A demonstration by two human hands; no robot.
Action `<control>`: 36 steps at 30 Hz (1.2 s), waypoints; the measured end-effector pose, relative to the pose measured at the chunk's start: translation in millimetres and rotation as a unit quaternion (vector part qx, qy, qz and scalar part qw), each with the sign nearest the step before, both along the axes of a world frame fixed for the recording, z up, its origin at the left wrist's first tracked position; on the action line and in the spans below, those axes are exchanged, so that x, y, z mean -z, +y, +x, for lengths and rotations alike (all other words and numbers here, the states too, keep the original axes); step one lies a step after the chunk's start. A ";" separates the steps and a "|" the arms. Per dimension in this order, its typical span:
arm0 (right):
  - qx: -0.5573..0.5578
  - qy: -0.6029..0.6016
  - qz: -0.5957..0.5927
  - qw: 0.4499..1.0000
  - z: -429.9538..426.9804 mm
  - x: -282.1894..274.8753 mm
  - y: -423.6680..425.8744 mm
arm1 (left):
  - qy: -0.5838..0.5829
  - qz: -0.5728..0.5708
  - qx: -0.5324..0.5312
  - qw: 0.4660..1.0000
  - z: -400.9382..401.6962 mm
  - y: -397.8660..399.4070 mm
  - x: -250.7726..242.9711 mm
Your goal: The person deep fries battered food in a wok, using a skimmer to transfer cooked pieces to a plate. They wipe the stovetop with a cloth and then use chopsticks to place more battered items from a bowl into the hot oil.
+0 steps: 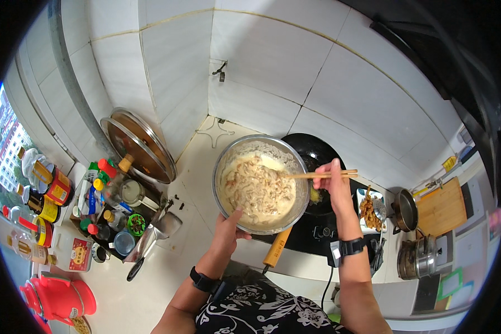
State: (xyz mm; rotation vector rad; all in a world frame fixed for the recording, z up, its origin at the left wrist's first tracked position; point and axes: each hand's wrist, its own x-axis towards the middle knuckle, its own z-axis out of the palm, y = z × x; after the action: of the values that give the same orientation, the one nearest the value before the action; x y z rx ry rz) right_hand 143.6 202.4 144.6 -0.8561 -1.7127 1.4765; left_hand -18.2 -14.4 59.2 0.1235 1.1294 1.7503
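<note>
My left hand (pixel 230 226) grips the near rim of a large stainless steel mixing bowl (pixel 304 190), its thumb over the edge. Inside lies a mass of pale, batter-coated strips (pixel 256 190); what food they are I cannot tell. Wooden chopsticks (pixel 327 174) are held in my right hand (pixel 333 179), their tips in the batter at the bowl's right side. Partly behind the bowl, a black wok (pixel 311 147) rests on the black cooktop (pixel 296 244). Its wooden handle (pixel 278 247) points toward me. Some yellowish oil or food shows in the wok, mostly hidden by my right hand.
Right of the wok, a tray (pixel 361 196) holds fried pieces and a metal skimmer (pixel 379 208). Beyond stand a small pan (pixel 407 211) and a steel pot (pixel 426 256). On the left are a box of seasoning bottles (pixel 117 219), a spatula (pixel 167 225), glass lids (pixel 140 146) and a red thermos (pixel 60 294).
</note>
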 end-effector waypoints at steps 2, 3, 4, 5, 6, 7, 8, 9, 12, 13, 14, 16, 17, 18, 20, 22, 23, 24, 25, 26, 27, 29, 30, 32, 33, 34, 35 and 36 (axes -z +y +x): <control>-0.015 -0.061 0.040 0.997 11.5 -9.0 -7.9 | 0.011 0.002 -0.012 1.000 0.0 -0.5 -0.4; -0.015 -0.066 0.068 0.995 18.0 -14.8 -10.6 | 0.010 0.001 -0.007 1.000 -0.3 -0.1 0.9; -0.009 -0.067 0.088 0.994 22.6 -20.4 -11.1 | 0.010 0.000 -0.003 1.000 -0.4 0.0 1.9; 0.006 -0.053 0.100 0.994 24.0 -23.2 -10.7 | 0.009 -0.001 -0.003 1.000 -0.5 -0.2 2.2; 0.011 -0.033 0.099 0.994 21.9 -24.7 -11.5 | 0.019 0.006 -0.003 1.000 -0.3 0.7 1.8; 0.015 -0.013 0.098 0.995 16.9 -25.2 -13.6 | 0.029 0.012 -0.003 1.000 0.1 1.3 1.7; 0.021 0.000 0.096 0.995 10.7 -20.6 -14.1 | 0.029 0.012 -0.002 1.000 1.1 2.0 2.1; 0.018 0.009 0.083 0.996 5.1 -17.7 -14.9 | 0.032 0.014 -0.007 0.999 2.1 3.3 1.7; 0.016 0.018 0.045 0.999 -7.7 0.1 -5.1 | 0.036 0.011 -0.005 0.999 4.7 5.4 -1.8; 0.018 0.019 0.046 0.999 -10.4 5.6 -2.0 | 0.036 0.006 0.000 0.999 5.4 5.5 -3.5; 0.029 0.007 0.057 0.998 -12.7 10.3 0.3 | 0.038 0.006 0.001 0.999 6.1 5.8 -4.7; 0.037 -0.004 0.067 0.997 -15.8 14.6 1.2 | 0.042 0.003 0.011 0.999 6.0 4.6 -5.5; 0.075 0.002 0.073 0.994 -15.4 15.6 0.7 | 0.043 0.002 0.011 0.999 5.0 4.5 -3.8; 0.112 0.007 0.079 0.991 -15.3 16.5 0.6 | 0.031 0.000 0.021 0.999 4.1 4.8 -0.1; 0.128 0.065 0.054 0.988 -15.0 18.1 2.0 | 0.019 -0.002 0.030 0.999 2.4 5.4 4.0; 0.148 0.157 0.013 0.976 -11.8 17.4 5.5 | 0.008 0.013 0.030 0.999 2.2 7.3 5.8; 0.149 0.157 0.014 0.976 -10.1 14.7 6.5 | 0.007 0.014 0.032 0.999 1.6 8.0 6.3; 0.140 0.154 0.006 0.978 -9.2 11.2 6.2 | 0.006 0.012 0.033 0.999 0.2 7.8 7.1; 0.132 0.152 -0.002 0.980 -7.9 8.3 5.9 | 0.005 0.011 0.034 0.999 -0.9 7.7 7.6; 0.098 0.104 0.010 0.990 -5.8 6.6 5.9 | 0.005 0.010 0.034 0.999 -1.7 7.8 7.9; 0.098 0.103 0.010 0.990 -6.3 4.0 3.5 | 0.009 0.011 0.030 0.999 -2.0 8.3 8.5; 0.030 0.054 -0.019 0.998 -10.3 -0.2 -1.7 | 0.013 0.012 0.026 1.000 -1.6 9.0 6.3; 0.014 0.042 -0.015 0.999 -10.0 3.2 0.2 | 0.028 0.013 0.017 0.999 0.3 9.7 0.1; 0.019 0.020 -0.001 1.000 -11.9 8.6 3.2 | 0.043 0.014 0.008 0.999 2.1 10.4 -3.5; 0.023 0.000 0.013 1.000 -13.9 11.2 4.5 | 0.047 0.007 0.014 0.999 1.9 10.2 -4.1; 0.039 0.010 0.025 0.999 -16.8 15.1 6.2 | 0.051 0.001 0.019 0.998 1.8 9.9 -4.7; 0.038 0.011 0.025 0.999 -17.7 17.5 7.6 | 0.053 0.002 0.018 0.998 2.1 9.2 -5.6; 0.082 0.009 0.047 0.996 -19.0 19.9 8.3 | 0.055 -0.001 0.018 0.998 2.4 7.9 -6.2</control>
State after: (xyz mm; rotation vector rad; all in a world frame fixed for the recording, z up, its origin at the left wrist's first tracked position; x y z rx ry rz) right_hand 124.6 210.7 124.8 -0.9068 -1.6435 1.2826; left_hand -15.8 -6.5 65.4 0.2383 1.2011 1.7280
